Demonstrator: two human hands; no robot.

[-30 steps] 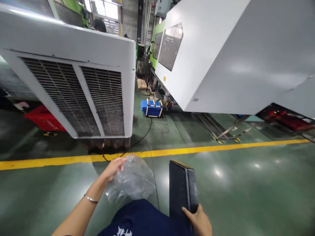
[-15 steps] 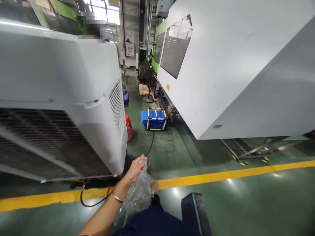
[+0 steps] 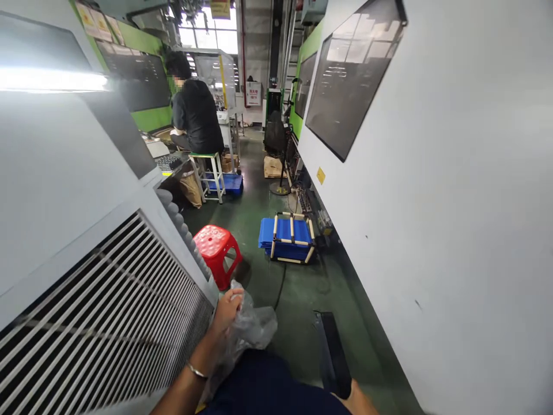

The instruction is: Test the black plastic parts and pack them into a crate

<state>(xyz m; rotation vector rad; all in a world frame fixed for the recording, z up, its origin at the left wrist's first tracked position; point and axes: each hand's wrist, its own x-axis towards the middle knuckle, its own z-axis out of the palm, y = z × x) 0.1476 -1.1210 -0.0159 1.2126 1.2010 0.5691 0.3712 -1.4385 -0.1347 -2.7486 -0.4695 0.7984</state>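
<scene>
My left hand [image 3: 228,308], with a silver bangle on the wrist, is closed round the gathered top of a clear plastic bag [image 3: 257,328]. The bag hangs crumpled in front of my dark clothing, and I cannot make out anything inside it. At the lower edge of the view my right hand [image 3: 356,397] is partly visible, gripping the near end of a long black box-like object [image 3: 332,346]. That object points forward over the green floor; its exact kind is unclear.
A red plastic stool [image 3: 213,245] stands ahead left, beside a grey louvred machine [image 3: 78,173]. Blue sheets [image 3: 289,236] lie in a tube-framed rack ahead. A large white machine [image 3: 453,202] lines the right. Further off, a person [image 3: 196,115] sits on a stool [image 3: 207,167].
I have moved forward past the yellow floor line, into the aisle between the machines. The red stool and seated person show more fully. My right hand has come into view at the black object.
</scene>
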